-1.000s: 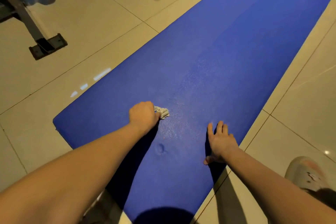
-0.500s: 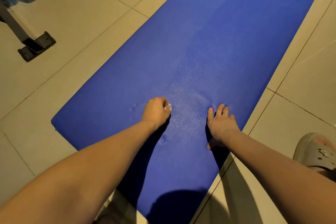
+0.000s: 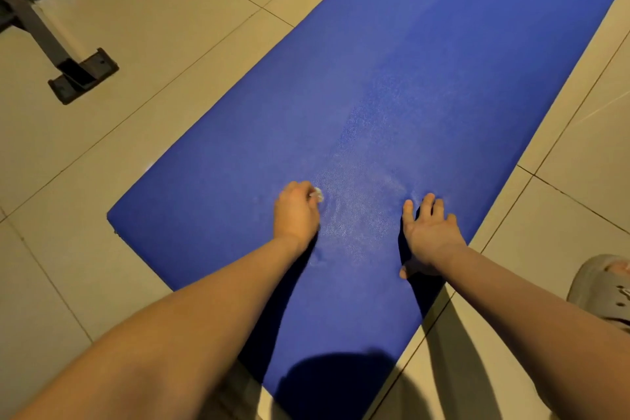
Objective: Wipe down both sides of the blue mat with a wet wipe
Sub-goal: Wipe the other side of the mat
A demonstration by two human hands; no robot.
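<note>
— Head view: where is the blue mat [image 3: 426, 78]?

— It lies flat on the tiled floor [image 3: 170, 27], running from the near edge of the picture away to the upper right. Its near left corner shows.

— And the wet wipe [image 3: 317, 194]?

— It is bunched up in the left hand [image 3: 296, 215]. The fingers curl round it and only a small pale wad pokes out at the knuckles, pressed onto the mat near its near end.

— The right hand [image 3: 431, 235]?

— It rests palm down on the mat close to the right edge, fingers straight and slightly spread, holding nothing. The mat between the two hands has a damp sheen.

— Anything else around?

— A metal stand [image 3: 83, 75] has its dark foot on the tiles at upper left, well apart from the mat. A grey shoe [image 3: 603, 290] sits on the floor at the right edge, beside the right forearm.
</note>
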